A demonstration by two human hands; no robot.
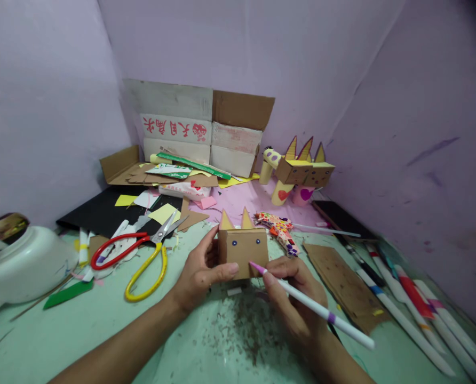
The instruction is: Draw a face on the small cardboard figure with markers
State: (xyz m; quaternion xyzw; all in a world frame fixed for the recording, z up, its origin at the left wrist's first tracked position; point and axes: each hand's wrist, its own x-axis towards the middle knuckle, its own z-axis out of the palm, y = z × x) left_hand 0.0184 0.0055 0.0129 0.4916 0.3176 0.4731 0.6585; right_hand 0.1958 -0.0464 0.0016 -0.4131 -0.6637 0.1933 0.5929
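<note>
The left hand (pixel 200 272) grips a small brown cardboard box head with two pointed ears (pixel 243 250). The right hand's (pixel 298 298) fingers pinch a white marker with a pink tip (pixel 314 308), touching the box's near face: the drawing step, which calls for a steady box.

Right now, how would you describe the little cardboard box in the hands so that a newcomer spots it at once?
Start at the green table and look to its middle, in front of the pink mat. There the left hand grips a small brown box while the right hand touches a pink-tipped marker to it. It alone has two dot eyes and two tan pointed ears.
</note>
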